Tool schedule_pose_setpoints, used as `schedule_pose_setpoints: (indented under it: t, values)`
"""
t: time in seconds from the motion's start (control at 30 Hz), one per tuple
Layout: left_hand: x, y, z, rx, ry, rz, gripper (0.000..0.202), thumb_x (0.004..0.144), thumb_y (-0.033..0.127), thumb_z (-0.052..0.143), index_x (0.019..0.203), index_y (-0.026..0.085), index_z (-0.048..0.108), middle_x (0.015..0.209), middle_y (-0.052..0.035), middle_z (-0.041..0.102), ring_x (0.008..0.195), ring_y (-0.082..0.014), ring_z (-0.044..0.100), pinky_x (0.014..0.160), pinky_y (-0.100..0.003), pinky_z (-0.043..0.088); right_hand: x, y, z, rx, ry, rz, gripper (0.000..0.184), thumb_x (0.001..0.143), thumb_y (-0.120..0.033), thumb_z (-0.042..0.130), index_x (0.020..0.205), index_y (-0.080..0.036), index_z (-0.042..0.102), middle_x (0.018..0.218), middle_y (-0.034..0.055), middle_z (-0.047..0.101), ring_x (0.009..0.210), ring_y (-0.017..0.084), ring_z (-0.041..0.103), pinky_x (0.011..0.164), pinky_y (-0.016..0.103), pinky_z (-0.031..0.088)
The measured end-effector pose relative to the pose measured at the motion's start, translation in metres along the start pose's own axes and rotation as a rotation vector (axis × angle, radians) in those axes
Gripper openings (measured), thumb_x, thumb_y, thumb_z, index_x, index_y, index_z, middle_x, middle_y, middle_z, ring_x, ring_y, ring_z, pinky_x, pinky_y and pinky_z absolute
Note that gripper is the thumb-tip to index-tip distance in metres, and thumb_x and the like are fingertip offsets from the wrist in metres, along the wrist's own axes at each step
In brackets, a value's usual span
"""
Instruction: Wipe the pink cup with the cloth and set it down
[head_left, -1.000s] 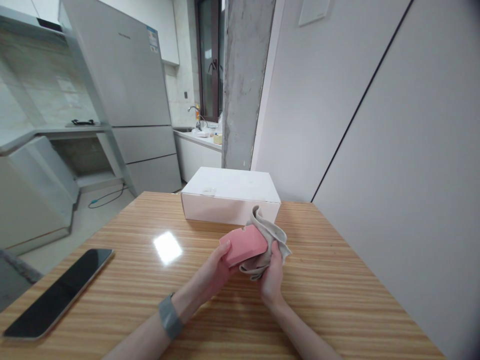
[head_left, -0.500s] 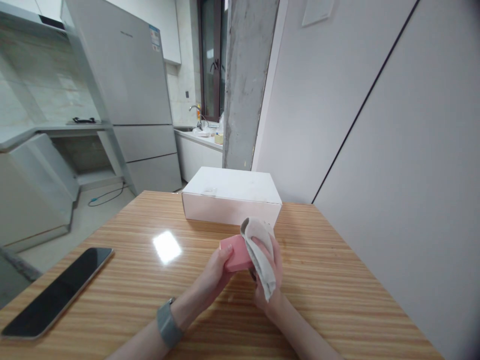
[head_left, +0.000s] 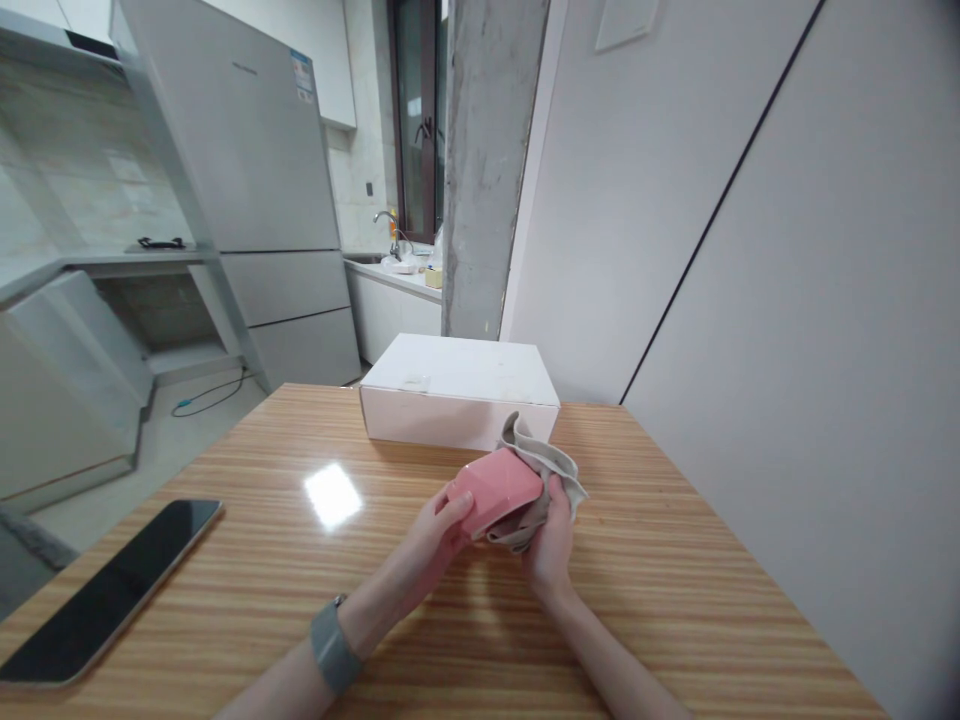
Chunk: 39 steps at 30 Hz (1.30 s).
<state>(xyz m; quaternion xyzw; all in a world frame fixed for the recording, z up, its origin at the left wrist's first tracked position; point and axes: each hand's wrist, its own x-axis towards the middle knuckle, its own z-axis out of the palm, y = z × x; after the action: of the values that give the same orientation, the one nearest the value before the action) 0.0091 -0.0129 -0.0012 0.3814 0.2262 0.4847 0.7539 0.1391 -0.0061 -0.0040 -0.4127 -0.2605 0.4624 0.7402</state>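
A small pink box-like object [head_left: 499,487] with smooth, angled faces is gripped at its left end by my left hand [head_left: 442,525], thumb on top. My right hand [head_left: 551,545] is closed on a light grey cloth [head_left: 553,465], which bunches against the right end and underside of the pink object. Both hands are held above the wooden table [head_left: 660,560]. The fingers under the object and behind the cloth are partly hidden. A grey band is worn on my left wrist.
Just beyond my hands, a white cardboard box [head_left: 457,385] stands on the table. A dark-screened phone [head_left: 112,590] lies at the left edge. A white wall [head_left: 787,330] rises along the right side; a fridge [head_left: 247,160] and sink counter [head_left: 397,280] are behind.
The cloth has moved from draped over the right end of the pink object to its far right side and underneath. More of the pink top shows, and my right hand has shifted slightly right.
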Motion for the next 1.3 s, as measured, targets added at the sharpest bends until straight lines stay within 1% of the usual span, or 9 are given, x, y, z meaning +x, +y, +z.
schedule_pose_setpoints:
  t: [0.2, 0.4, 0.47, 0.63, 0.73, 0.93, 1.07, 1.17, 1.3]
  values:
    - [-0.001, 0.003, -0.002, -0.023, -0.009, -0.009, 0.046, 0.079, 0.038, 0.066, 0.117, 0.012, 0.060, 0.116, -0.0148, 0.065, 0.108, -0.0285, 0.059, 0.098, -0.042, 0.041, 0.000, 0.001, -0.003, -0.150, -0.005, -0.187, 0.035, 0.082, -0.048, 0.053, 0.094, -0.019, 0.068, 0.096, 0.0030, 0.069, 0.099, 0.023, 0.060, 0.094, 0.037, 0.041]
    - [0.000, -0.001, -0.004, 0.026, 0.096, 0.050, 0.059, 0.074, 0.032, 0.072, 0.127, 0.015, 0.053, 0.124, -0.0150, 0.060, 0.112, -0.0288, 0.057, 0.097, -0.042, 0.042, -0.002, -0.003, -0.017, -0.471, -0.403, -0.644, 0.035, 0.087, -0.044, 0.046, 0.106, -0.023, 0.066, 0.114, 0.0063, 0.063, 0.119, 0.026, 0.049, 0.104, 0.043, 0.031]
    - [-0.001, -0.003, -0.003, 0.059, 0.118, 0.061, 0.061, 0.072, 0.033, 0.074, 0.127, 0.016, 0.053, 0.125, -0.0151, 0.059, 0.114, -0.0294, 0.055, 0.099, -0.042, 0.040, -0.002, -0.002, -0.017, -0.494, -0.436, -0.691, 0.035, 0.088, -0.044, 0.045, 0.107, -0.023, 0.066, 0.113, 0.0066, 0.064, 0.118, 0.025, 0.050, 0.103, 0.043, 0.033]
    - [-0.005, -0.003, 0.000, 0.033, 0.065, -0.024, 0.054, 0.077, 0.049, 0.065, 0.119, 0.016, 0.061, 0.123, -0.0149, 0.061, 0.114, -0.0307, 0.054, 0.095, -0.042, 0.043, 0.003, 0.001, -0.007, -0.331, -0.295, -0.474, 0.035, 0.089, -0.039, 0.045, 0.111, -0.020, 0.064, 0.107, 0.0062, 0.068, 0.115, 0.024, 0.053, 0.102, 0.041, 0.036]
    - [-0.005, -0.003, -0.001, 0.042, 0.104, -0.074, 0.053, 0.079, 0.050, 0.062, 0.121, 0.018, 0.059, 0.121, -0.0127, 0.061, 0.109, -0.0288, 0.057, 0.088, -0.040, 0.046, 0.007, -0.004, -0.005, -0.258, -0.175, -0.385, 0.032, 0.086, -0.039, 0.049, 0.105, -0.021, 0.068, 0.103, 0.0037, 0.070, 0.109, 0.023, 0.057, 0.101, 0.039, 0.037]
    - [-0.003, -0.007, -0.006, 0.182, 0.076, -0.021, 0.090, 0.061, 0.047, 0.079, 0.138, 0.022, 0.041, 0.127, -0.0151, 0.055, 0.110, -0.0298, 0.056, 0.089, -0.038, 0.045, 0.009, -0.004, -0.005, -0.068, -0.160, -0.162, 0.037, 0.084, -0.047, 0.050, 0.098, -0.021, 0.072, 0.101, 0.0024, 0.071, 0.103, 0.023, 0.061, 0.098, 0.037, 0.040]
    - [-0.004, 0.001, -0.003, 0.294, 0.019, 0.091, 0.097, 0.055, 0.043, 0.082, 0.140, 0.026, 0.039, 0.140, -0.0120, 0.045, 0.119, -0.0322, 0.049, 0.095, -0.038, 0.041, 0.005, 0.004, -0.004, -0.038, -0.153, -0.002, 0.041, 0.081, -0.052, 0.054, 0.102, -0.020, 0.070, 0.105, 0.0033, 0.070, 0.105, 0.024, 0.060, 0.097, 0.040, 0.041]
    - [-0.005, 0.003, -0.003, 0.356, 0.090, 0.134, 0.088, 0.061, 0.043, 0.077, 0.139, 0.024, 0.040, 0.133, -0.0116, 0.052, 0.117, -0.0309, 0.050, 0.096, -0.037, 0.041, 0.001, 0.004, -0.002, -0.053, -0.171, -0.019, 0.040, 0.081, -0.052, 0.055, 0.102, -0.021, 0.070, 0.105, 0.0032, 0.070, 0.104, 0.024, 0.060, 0.097, 0.041, 0.042]
    - [0.000, -0.004, -0.007, 0.328, 0.146, 0.138, 0.079, 0.068, 0.042, 0.071, 0.138, 0.023, 0.040, 0.129, -0.0114, 0.056, 0.114, -0.0294, 0.053, 0.095, -0.039, 0.042, -0.004, 0.002, -0.002, -0.172, -0.342, -0.200, 0.040, 0.086, -0.050, 0.050, 0.112, -0.024, 0.065, 0.113, 0.0035, 0.067, 0.115, 0.024, 0.054, 0.105, 0.041, 0.036]
